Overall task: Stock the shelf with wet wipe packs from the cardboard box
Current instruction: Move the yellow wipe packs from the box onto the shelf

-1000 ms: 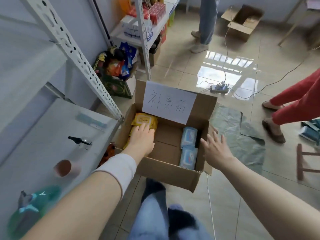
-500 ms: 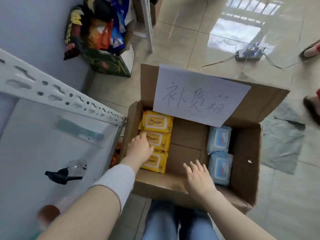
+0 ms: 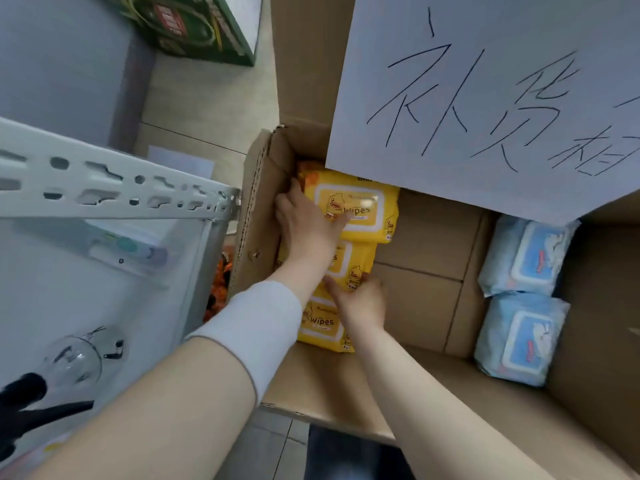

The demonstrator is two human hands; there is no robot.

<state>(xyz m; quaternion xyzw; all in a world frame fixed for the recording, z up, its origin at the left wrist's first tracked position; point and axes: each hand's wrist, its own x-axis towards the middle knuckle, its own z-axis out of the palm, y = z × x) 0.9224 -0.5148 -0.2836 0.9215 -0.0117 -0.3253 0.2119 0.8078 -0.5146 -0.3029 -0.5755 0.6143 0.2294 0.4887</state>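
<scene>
An open cardboard box [image 3: 429, 306] sits on the floor beside a white metal shelf [image 3: 52, 289]. Three yellow wipe packs lie in a row along its left wall. My left hand [image 3: 304, 226] grips the far yellow pack [image 3: 370, 206], with fingers down its left edge and the thumb across its top. My right hand [image 3: 362, 303] holds the middle yellow pack [image 3: 355, 268] at its near right corner. The near yellow pack [image 3: 322, 327] lies partly under both wrists. Two blue wipe packs [image 3: 530, 258] [image 3: 519, 337] lie at the box's right side.
A white paper sign [image 3: 485, 98] with handwriting hangs from the box's upright back flap and covers part of the inside. The shelf's perforated post [image 3: 104, 188] crosses at the left. A clear spray bottle [image 3: 72, 362] lies on the shelf. A green carton [image 3: 197, 26] stands on the floor beyond.
The view has dropped close over the box. My left hand slid forward from the middle pack to the far one. My right hand moved from the box's front edge onto the middle yellow pack.
</scene>
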